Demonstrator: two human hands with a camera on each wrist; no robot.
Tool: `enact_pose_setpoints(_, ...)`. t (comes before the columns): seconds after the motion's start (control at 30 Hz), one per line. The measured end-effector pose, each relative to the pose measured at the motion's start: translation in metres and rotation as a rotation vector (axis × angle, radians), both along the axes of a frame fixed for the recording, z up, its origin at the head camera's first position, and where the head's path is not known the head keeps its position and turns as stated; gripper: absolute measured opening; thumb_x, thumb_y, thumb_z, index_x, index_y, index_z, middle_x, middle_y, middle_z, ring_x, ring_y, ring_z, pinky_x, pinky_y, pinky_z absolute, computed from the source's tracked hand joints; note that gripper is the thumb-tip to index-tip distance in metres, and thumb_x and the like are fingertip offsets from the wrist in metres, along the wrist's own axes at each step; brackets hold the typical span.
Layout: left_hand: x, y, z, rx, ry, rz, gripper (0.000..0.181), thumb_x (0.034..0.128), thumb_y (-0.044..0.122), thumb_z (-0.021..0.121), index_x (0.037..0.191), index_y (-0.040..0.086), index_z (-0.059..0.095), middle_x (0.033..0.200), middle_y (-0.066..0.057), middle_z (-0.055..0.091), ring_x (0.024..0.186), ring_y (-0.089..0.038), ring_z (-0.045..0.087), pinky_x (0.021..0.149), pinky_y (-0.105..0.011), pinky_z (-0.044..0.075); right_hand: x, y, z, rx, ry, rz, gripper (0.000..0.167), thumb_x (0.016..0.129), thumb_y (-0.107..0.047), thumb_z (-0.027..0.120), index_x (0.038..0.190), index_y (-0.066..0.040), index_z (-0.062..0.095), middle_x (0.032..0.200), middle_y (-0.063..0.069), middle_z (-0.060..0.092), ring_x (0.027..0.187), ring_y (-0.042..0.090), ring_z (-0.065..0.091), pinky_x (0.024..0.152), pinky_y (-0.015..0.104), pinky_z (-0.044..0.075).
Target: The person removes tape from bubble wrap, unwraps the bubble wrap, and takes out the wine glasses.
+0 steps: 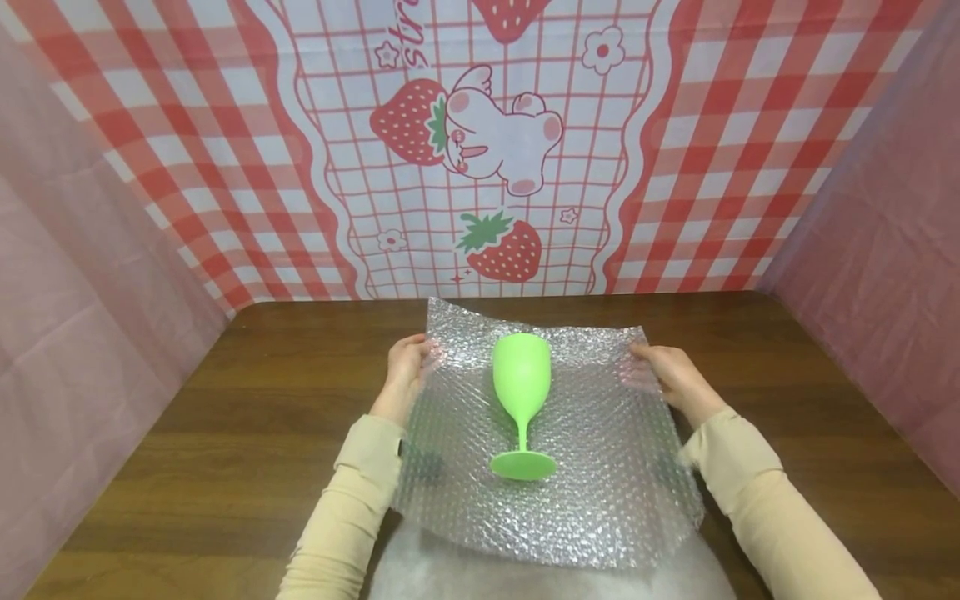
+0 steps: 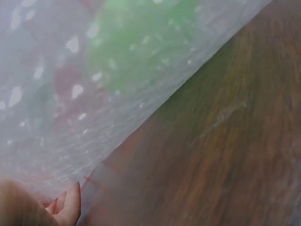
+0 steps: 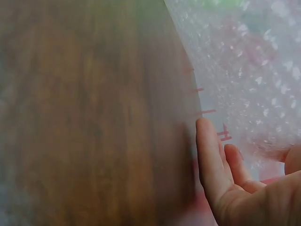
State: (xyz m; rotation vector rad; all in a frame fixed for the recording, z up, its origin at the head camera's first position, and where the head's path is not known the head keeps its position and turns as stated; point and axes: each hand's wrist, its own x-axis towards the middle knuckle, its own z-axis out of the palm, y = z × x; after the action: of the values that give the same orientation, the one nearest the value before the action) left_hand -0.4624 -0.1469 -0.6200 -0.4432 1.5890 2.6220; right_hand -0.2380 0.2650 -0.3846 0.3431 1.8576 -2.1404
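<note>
A bright green plastic-looking goblet (image 1: pixel 521 371) is lying on its side on a shiny, see-through sheet of bubble wrap (image 1: pixel 600 492). Its cup end is pointing away from the person, and its round, flat foot is pointing toward them. The goblet is resting near the middle of the sheet, between the two hands, and neither hand is touching it.

The left hand (image 1: pixel 405 367) is pinching the left edge of the sheet, up near the far corner. The right hand (image 1: pixel 678 375) is pinching the right edge, also near the far end, with its thumb on top and its fingers going underneath. Both hands are holding only the bubble wrap. In both wrist views, some of the goblet's green is showing through the bubbles.

Long cream sleeves (image 1: pixel 757 492) are covering the person's arms. A brown wooden table (image 1: pixel 247 417) is sitting under everything. A pale, rounded thing (image 1: pixel 540 579) is peeking out below the near edge of the sheet, but what it is is not showing clearly. Behind the table, a red-and-white checked cloth (image 1: pixel 225 125) with strawberries and a white cartoon animal is hanging. Plain pink cloths (image 1: pixel 90 250) are hanging at both sides.
</note>
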Motion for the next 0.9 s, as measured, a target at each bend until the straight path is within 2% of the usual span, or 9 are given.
enact_pose_setpoints(0.13, -0.012, -0.008, -0.016, 0.044, 0.019, 0.002, 0.052, 0.0684, 0.004, 0.072, 0.116, 0.007, 0.051, 0.103, -0.016, 0.064, 0.088, -0.029, 0.065, 0.075, -0.043, 0.055, 0.002, 0.001, -0.002, 0.086, 0.040, 0.072, 0.029, 0.095, -0.016, 0.042, 0.114, 0.006, 0.041, 0.073, -0.002, 0.063, 0.066, 0.010, 0.065, 0.067, 0.027, 0.057)
enact_pose_setpoints(0.17, -0.008, -0.007, -0.010, 0.049, 0.023, 0.009, 0.052, 0.0678, 0.004, 0.073, 0.115, 0.006, 0.051, 0.102, -0.016, 0.064, 0.088, -0.029, 0.065, 0.075, -0.042, 0.055, 0.003, 0.001, -0.002, 0.118, 0.047, 0.094, 0.032, 0.095, -0.017, 0.043, 0.116, 0.007, 0.040, 0.074, -0.003, 0.063, 0.067, 0.010, 0.065, 0.068, 0.027, 0.056)
enact_pose_setpoints(0.23, 0.015, -0.003, 0.018, 0.051, 0.024, 0.021, 0.050, 0.0697, 0.003, 0.072, 0.115, 0.004, 0.050, 0.101, -0.016, 0.064, 0.086, -0.027, 0.065, 0.076, -0.041, 0.055, 0.005, 0.001, -0.002, 0.172, 0.059, 0.144, 0.041, 0.095, -0.018, 0.043, 0.122, 0.012, 0.036, 0.077, -0.003, 0.063, 0.071, 0.010, 0.065, 0.072, 0.029, 0.056)
enact_pose_setpoints(0.3, 0.021, -0.003, 0.026, 0.062, 0.027, 0.038, 0.047, 0.0690, 0.003, 0.072, 0.111, 0.003, 0.051, 0.098, -0.015, 0.064, 0.085, -0.026, 0.066, 0.074, -0.039, 0.056, 0.007, 0.002, -0.002, 0.199, 0.058, 0.194, 0.048, 0.095, -0.021, 0.045, 0.126, 0.014, 0.033, 0.082, -0.003, 0.063, 0.075, 0.010, 0.065, 0.075, 0.030, 0.056)
enact_pose_setpoints(0.4, 0.048, 0.003, 0.060, 0.048, 0.016, 0.059, 0.037, 0.0768, 0.000, 0.064, 0.111, 0.001, 0.050, 0.096, -0.014, 0.064, 0.083, -0.025, 0.065, 0.073, -0.037, 0.056, 0.010, 0.002, -0.001, 0.193, 0.044, 0.255, 0.056, 0.094, -0.023, 0.047, 0.130, 0.016, 0.027, 0.088, -0.002, 0.062, 0.080, 0.011, 0.064, 0.080, 0.033, 0.054)
enact_pose_setpoints(0.53, 0.067, 0.003, 0.085, 0.061, 0.011, 0.018, 0.033, 0.0831, -0.001, 0.057, 0.116, 0.004, 0.050, 0.102, -0.014, 0.063, 0.088, -0.024, 0.064, 0.077, -0.037, 0.055, 0.012, 0.003, 0.000, 0.164, 0.039, 0.285, 0.052, 0.094, -0.023, 0.047, 0.127, 0.013, 0.030, 0.091, 0.000, 0.062, 0.082, 0.013, 0.064, 0.083, 0.034, 0.053)
enact_pose_setpoints(0.63, 0.079, -0.002, 0.099, 0.089, 0.034, -0.068, 0.032, 0.0816, 0.000, 0.059, 0.113, 0.005, 0.053, 0.100, -0.012, 0.062, 0.088, -0.023, 0.063, 0.077, -0.037, 0.055, 0.013, 0.003, 0.000, 0.141, 0.046, 0.286, 0.047, 0.094, -0.021, 0.047, 0.125, 0.012, 0.033, 0.092, 0.000, 0.063, 0.084, 0.014, 0.065, 0.083, 0.035, 0.053)
enact_pose_setpoints(0.7, 0.095, 0.000, 0.119, 0.054, 0.035, -0.104, 0.031, 0.0823, 0.000, 0.057, 0.113, 0.003, 0.054, 0.096, -0.012, 0.061, 0.086, -0.022, 0.062, 0.076, -0.036, 0.055, 0.014, 0.004, 0.000, 0.143, 0.051, 0.293, 0.049, 0.094, -0.021, 0.047, 0.127, 0.012, 0.031, 0.093, 0.000, 0.063, 0.085, 0.014, 0.065, 0.084, 0.034, 0.053)
enact_pose_setpoints(0.9, 0.162, 0.021, 0.213, -0.201, -0.020, -0.183, 0.040, 0.0934, 0.004, 0.037, 0.133, -0.004, 0.036, 0.106, -0.010, 0.052, 0.083, -0.013, 0.058, 0.086, -0.031, 0.050, 0.020, 0.004, 0.002, 0.171, 0.066, 0.322, 0.057, 0.095, -0.025, 0.046, 0.131, 0.014, 0.023, 0.097, 0.002, 0.060, 0.087, 0.013, 0.063, 0.086, 0.037, 0.052)
